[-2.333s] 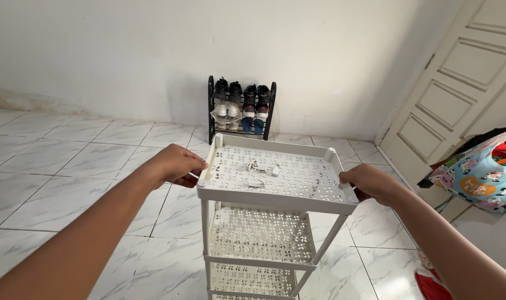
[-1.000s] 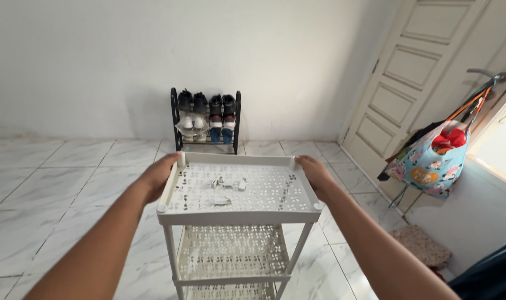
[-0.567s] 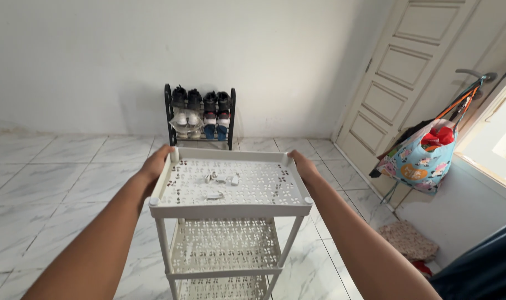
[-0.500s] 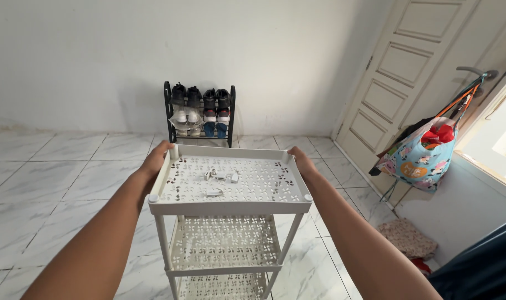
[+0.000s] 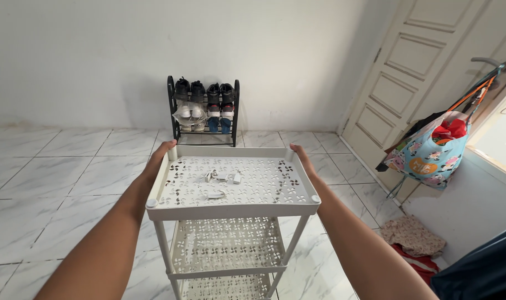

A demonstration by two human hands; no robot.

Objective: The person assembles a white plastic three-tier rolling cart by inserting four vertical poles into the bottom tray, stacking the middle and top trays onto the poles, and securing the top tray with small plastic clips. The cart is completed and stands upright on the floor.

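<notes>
On the tiled floor (image 5: 53,183) stands a white plastic rack (image 5: 232,206), probably light, stiff, a bit wobbly. Left hand (image 5: 158,159) and right hand (image 5: 300,159) clasp its top tray's far side rims. Small loose parts (image 5: 222,178) could slide. Open floor lies ahead; shoe rack (image 5: 203,109) stands by the wall.

White perforated rack (image 5: 230,210), blk shoe-rack (image 5: 203,111)

Likely a home, shoe rack (image 5: 203,106), panelled door (image 5: 409,83), marble-tiled floor (image 5: 53,183)
</notes>
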